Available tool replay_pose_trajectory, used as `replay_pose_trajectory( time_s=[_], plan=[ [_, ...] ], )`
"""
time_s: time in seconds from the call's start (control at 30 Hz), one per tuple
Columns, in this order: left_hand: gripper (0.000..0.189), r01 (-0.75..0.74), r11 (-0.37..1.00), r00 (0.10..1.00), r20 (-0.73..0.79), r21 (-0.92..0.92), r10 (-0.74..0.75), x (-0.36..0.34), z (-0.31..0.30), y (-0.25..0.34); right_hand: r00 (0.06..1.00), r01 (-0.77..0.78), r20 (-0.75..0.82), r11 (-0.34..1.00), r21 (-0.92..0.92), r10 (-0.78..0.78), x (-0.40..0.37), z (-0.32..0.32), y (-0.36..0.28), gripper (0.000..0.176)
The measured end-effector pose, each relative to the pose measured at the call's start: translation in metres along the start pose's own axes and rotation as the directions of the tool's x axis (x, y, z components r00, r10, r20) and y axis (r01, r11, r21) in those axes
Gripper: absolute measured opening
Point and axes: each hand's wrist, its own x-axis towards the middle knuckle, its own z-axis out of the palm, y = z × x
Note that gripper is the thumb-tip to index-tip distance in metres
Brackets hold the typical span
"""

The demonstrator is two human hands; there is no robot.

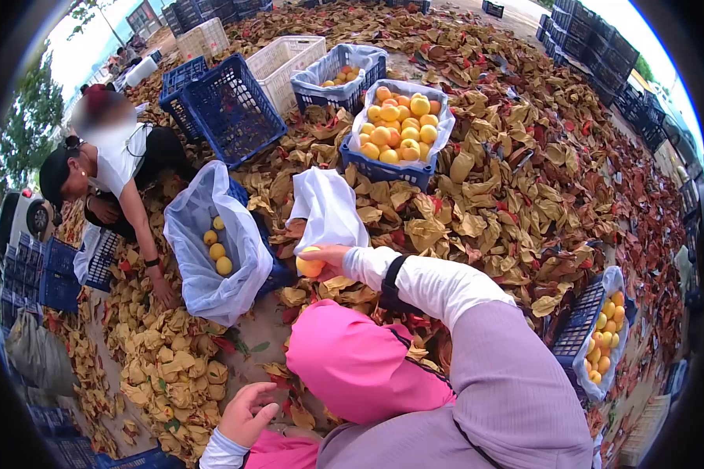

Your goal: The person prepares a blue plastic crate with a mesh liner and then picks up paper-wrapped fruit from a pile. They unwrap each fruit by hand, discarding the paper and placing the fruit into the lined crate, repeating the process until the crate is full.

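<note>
Near the middle of the view, my right hand (335, 259) is closed around a yellow-orange peach (309, 266). The peach is to the right of a blue crate lined with a translucent white bag (188, 227), which has several yellow fruits (216, 251) at its bottom. Just beyond my hand, a white cloth or liner (325, 207) lies over the litter. My left hand (248, 413) hovers low beside my pink-covered knee (352, 356), empty, its fingers loosely curled and apart. Left of it, many paper-wrapped fruits (168, 367) lie piled on the ground.
Ahead stand a full crate of peaches (399, 129) and another lined crate (340, 78). A blue crate (231, 109) and a white crate (285, 66) stand farther left. Another fruit crate (602, 336) is at right. A co-worker (125, 164) reaches into the pile; brown paper bags (508, 172) cover the ground.
</note>
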Motion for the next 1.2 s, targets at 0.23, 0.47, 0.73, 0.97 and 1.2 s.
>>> replay_pose_trajectory(
  time_s=[0.23,0.47,0.73,0.97,1.2],
  plan=[
    [0.07,-0.124,0.776,0.941,-0.321,-0.619,-0.106,0.038,-0.012,-0.003,0.873,0.245,0.482,0.916,-0.316,-0.068,0.015,0.127,-0.048,0.057],
    [0.036,-0.341,0.068,0.927,-0.347,-0.938,-0.141,0.091,-0.056,-0.03,0.619,0.784,0.769,0.163,-0.598,-0.16,0.018,0.206,-0.045,0.059],
    [0.03,-0.084,-0.03,0.965,-0.074,-0.996,-0.251,0.107,-0.078,-0.072,0.854,0.461,0.516,0.357,-0.812,0.07,0.083,0.125,-0.124,0.043],
    [0.028,-0.042,-0.055,0.965,-0.027,-0.998,-0.261,0.124,-0.084,-0.085,0.93,0.327,-0.162,0.944,-0.036,-0.328,0.173,0.021,-0.128,0.025],
    [0.031,0.043,-0.031,0.966,0.049,-0.999,-0.253,0.114,-0.077,-0.086,0.944,0.06,-0.327,0.997,0.047,-0.042,0.186,-0.024,-0.038,0.017]
  ],
)
